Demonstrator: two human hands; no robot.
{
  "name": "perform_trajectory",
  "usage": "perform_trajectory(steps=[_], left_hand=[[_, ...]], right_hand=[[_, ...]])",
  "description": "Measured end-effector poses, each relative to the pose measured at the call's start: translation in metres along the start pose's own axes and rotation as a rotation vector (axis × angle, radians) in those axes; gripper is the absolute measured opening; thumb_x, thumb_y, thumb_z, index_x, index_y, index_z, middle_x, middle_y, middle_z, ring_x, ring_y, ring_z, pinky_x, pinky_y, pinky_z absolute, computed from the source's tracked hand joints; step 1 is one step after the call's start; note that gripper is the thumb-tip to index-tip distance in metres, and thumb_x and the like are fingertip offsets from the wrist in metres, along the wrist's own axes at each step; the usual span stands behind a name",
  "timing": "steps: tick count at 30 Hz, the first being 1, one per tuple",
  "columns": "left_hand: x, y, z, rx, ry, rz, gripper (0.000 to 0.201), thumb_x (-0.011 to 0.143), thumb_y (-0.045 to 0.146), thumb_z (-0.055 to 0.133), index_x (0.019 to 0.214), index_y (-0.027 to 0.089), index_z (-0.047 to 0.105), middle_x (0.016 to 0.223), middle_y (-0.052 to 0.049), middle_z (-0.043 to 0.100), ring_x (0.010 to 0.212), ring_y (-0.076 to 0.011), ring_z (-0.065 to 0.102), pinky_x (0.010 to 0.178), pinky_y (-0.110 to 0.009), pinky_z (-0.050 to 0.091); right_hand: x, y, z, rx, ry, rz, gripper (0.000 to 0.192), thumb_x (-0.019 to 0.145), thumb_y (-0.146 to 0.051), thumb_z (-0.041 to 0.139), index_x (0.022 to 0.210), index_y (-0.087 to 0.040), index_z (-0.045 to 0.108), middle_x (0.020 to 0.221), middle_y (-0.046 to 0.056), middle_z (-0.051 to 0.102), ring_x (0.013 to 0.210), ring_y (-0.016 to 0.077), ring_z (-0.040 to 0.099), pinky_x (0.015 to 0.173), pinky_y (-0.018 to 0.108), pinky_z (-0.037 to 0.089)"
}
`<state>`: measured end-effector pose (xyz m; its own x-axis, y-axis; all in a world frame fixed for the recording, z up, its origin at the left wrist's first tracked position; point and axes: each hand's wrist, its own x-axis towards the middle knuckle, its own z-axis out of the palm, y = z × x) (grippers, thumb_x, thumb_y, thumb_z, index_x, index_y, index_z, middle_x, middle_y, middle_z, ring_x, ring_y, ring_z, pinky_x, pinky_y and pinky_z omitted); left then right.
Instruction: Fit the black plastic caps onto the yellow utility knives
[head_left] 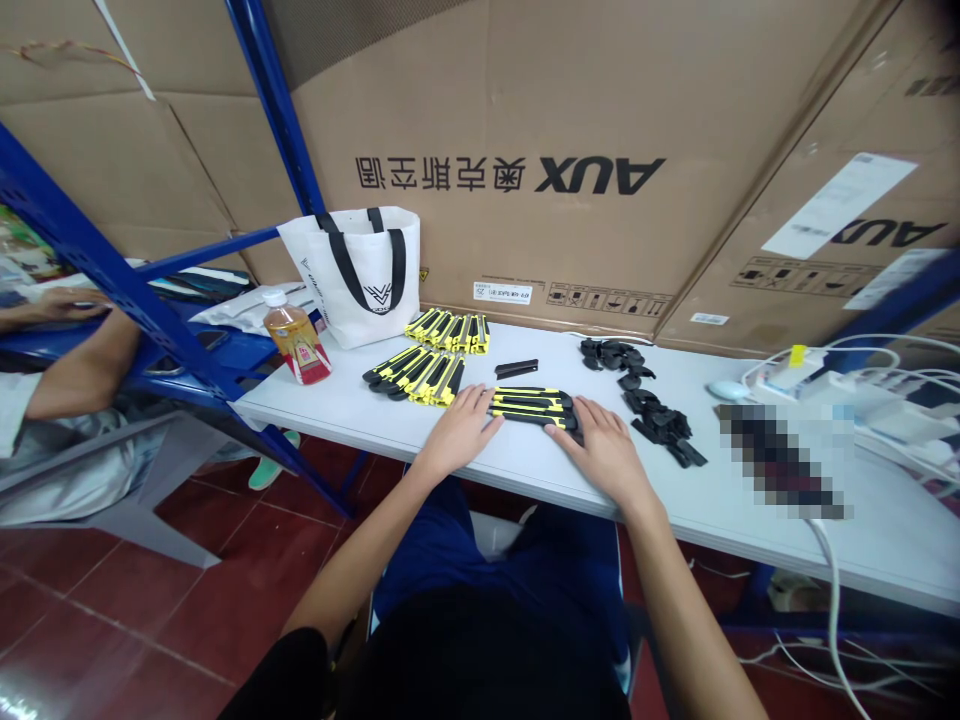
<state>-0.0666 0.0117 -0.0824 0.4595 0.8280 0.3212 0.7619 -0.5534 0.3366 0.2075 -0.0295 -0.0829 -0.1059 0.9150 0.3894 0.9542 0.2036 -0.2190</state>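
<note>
A small row of black-and-yellow utility knives [529, 403] lies side by side on the white table, between my two hands. My left hand [463, 428] rests against their left ends, with its thumb on the near side. Around the right ends, my right hand [604, 448] has its fingers on the far side and its thumb on the near side. Just beyond the row lies a thin black strip-like piece [517, 368]. To the left are two batches of similar knives, a nearer one [420, 375] and a farther one [450, 330]. Small black plastic parts [660, 415] are scattered to the right.
A white tote bag [375, 275] and a drink bottle [297, 340] stand at the table's left end. White chargers and cables [840, 385] crowd the right end, beside a blurred-out object [780, 460]. Large cartons [510, 240] form the back. Another person's arm [90, 350] is at left.
</note>
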Motion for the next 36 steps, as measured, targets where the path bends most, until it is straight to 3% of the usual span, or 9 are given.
perform_trajectory(steps=[9, 15, 20, 25, 30, 36], left_hand=[[0.0, 0.003, -0.003, 0.018, -0.028, -0.02, 0.06, 0.113, 0.046, 0.04, 0.16, 0.009, 0.044, 0.167, -0.021, 0.047, 0.16, -0.0321, 0.039, 0.133, -0.049, 0.031], [0.0, 0.006, -0.01, 0.013, -0.01, 0.037, 0.05, 0.114, 0.043, 0.04, 0.156, 0.019, 0.052, 0.167, -0.018, 0.048, 0.158, -0.0294, 0.042, 0.132, -0.047, 0.033], [0.0, 0.007, -0.015, -0.048, -0.03, 0.068, 0.044, 0.11, 0.049, 0.051, 0.144, 0.022, 0.058, 0.173, -0.013, 0.04, 0.157, -0.0298, 0.042, 0.132, -0.05, 0.032], [-0.001, 0.007, -0.018, -0.121, -0.043, 0.091, 0.03, 0.107, 0.04, 0.057, 0.132, 0.023, 0.059, 0.162, -0.01, 0.054, 0.149, -0.0284, 0.049, 0.131, -0.051, 0.03], [-0.001, 0.004, -0.019, -0.177, -0.037, 0.117, 0.033, 0.102, 0.033, 0.065, 0.133, 0.024, 0.061, 0.15, -0.01, 0.058, 0.142, -0.0293, 0.053, 0.127, -0.048, 0.035], [0.001, -0.003, -0.02, -0.289, -0.029, 0.119, 0.028, 0.1, 0.04, 0.073, 0.122, 0.025, 0.066, 0.135, -0.007, 0.062, 0.129, -0.028, 0.059, 0.118, -0.044, 0.044]], right_hand=[[0.0, 0.001, 0.001, 0.004, -0.005, 0.009, 0.075, 0.105, -0.067, 0.041, 0.154, -0.011, 0.054, 0.156, 0.024, 0.06, 0.148, 0.0391, 0.052, 0.123, 0.06, 0.038], [0.0, -0.005, -0.008, 0.049, -0.02, -0.008, 0.068, 0.106, -0.064, 0.043, 0.16, -0.021, 0.044, 0.156, 0.019, 0.06, 0.146, 0.037, 0.055, 0.121, 0.061, 0.04], [0.0, -0.006, -0.011, 0.113, -0.063, -0.036, 0.045, 0.108, -0.059, 0.045, 0.137, -0.028, 0.057, 0.164, 0.014, 0.054, 0.146, 0.0359, 0.056, 0.122, 0.067, 0.036], [0.0, -0.002, -0.011, 0.178, -0.08, -0.08, 0.042, 0.104, -0.061, 0.054, 0.129, -0.027, 0.056, 0.166, 0.016, 0.05, 0.149, 0.0357, 0.052, 0.124, 0.069, 0.033], [0.002, -0.001, -0.015, 0.252, -0.096, -0.157, 0.035, 0.1, -0.06, 0.062, 0.109, -0.027, 0.057, 0.166, 0.013, 0.051, 0.147, 0.0347, 0.055, 0.121, 0.06, 0.043], [0.002, -0.004, -0.019, 0.301, -0.076, -0.14, 0.036, 0.099, -0.06, 0.066, 0.112, -0.027, 0.06, 0.152, 0.012, 0.063, 0.134, 0.0351, 0.065, 0.112, 0.054, 0.052]])
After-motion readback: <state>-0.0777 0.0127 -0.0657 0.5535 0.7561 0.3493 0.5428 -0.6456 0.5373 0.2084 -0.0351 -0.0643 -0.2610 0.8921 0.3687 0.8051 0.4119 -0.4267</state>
